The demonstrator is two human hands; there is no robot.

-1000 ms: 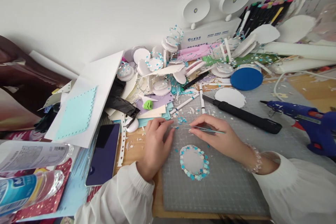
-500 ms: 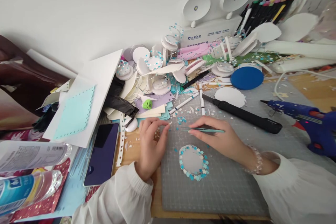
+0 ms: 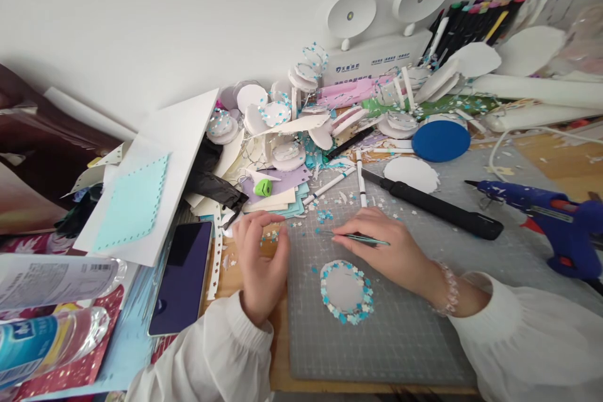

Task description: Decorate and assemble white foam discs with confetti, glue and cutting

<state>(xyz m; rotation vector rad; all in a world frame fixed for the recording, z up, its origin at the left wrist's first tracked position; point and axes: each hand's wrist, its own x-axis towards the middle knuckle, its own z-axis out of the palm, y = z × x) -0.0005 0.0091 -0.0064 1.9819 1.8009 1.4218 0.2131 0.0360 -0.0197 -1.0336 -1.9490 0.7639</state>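
Left hand [image 3: 259,260] shifted leftward; right hand [image 3: 393,252] pinches tweezers [image 3: 370,240].
Left hand: whether pinching anything, cannot tell. Blue-labelled bottle [image 3: 47,340], left edge: contents unclear.

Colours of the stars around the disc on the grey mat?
Blue and white stars, ringing the disc; best seen in the head view.

Pale, plain wall [image 3: 164,19] behind wooden desk [image 3: 565,169]; white twin-headed lamp [image 3: 379,56] near wall; soft light.
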